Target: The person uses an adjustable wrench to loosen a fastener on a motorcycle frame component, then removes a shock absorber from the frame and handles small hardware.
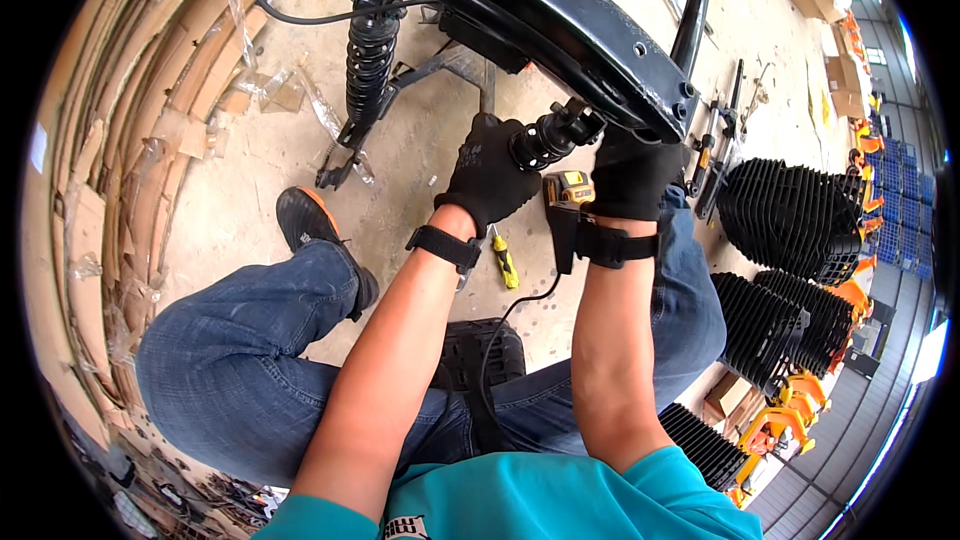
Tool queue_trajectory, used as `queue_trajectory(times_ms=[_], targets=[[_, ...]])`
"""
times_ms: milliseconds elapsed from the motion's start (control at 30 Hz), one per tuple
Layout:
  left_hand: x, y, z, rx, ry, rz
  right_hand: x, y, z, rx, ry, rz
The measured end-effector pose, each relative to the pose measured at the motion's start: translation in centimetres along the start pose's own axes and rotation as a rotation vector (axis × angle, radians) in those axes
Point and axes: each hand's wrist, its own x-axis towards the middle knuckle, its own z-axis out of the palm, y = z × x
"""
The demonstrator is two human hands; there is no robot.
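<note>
Item, nearest: my two forearms, strapped at the wrists, above my jeans-clad knees and the concrete floor (420, 170). Left hand (487, 178), black-gloved, was closed around the lower end of a short coil-over shock absorber (550, 138), fingers wrapped over its spring. Right hand (628, 172), also gloved, pressed against the black metal frame (560, 20) just beside the shock's upper mount; whether it gripped anything I could not tell. In my judgement the step wanted the shock held square to its bracket, steadied by the frame hand. Item, below the hands: a yellow screwdriver (505, 260) on the floor. Item, farther: a second shock (370, 50) hanging on the frame's left; stacked black ribbed panels (790, 210) to the right.
</note>
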Motion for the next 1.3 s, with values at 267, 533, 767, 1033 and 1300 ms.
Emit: queue_trajectory(times_ms=[267,533,767,1033,1300], targets=[[0.4,0.6,0.1,0.034,0.015,0.073,-0.1,3.7,-0.5,-0.234,-0.041,-0.149],[1.0,-1.0,0.1,0.051,-0.078,0.142,-5.0,0.8,-5.6,-0.473,-0.229,0.42],[-0.5,0.8,-5.9,-0.309,-0.571,-0.181,-8.1,3.5,-6.1,-0.467,-0.822,0.428],[-0.6,-4.7,-5.8,-1.05,-0.346,-0.256,-9.8,7.8,-3.8,-0.36,-0.658,0.521],[-3.9,-16.1,-3.6,0.934,-0.377,0.421,-6.8,9.8,-5.3,-0.428,-0.689,0.434]])
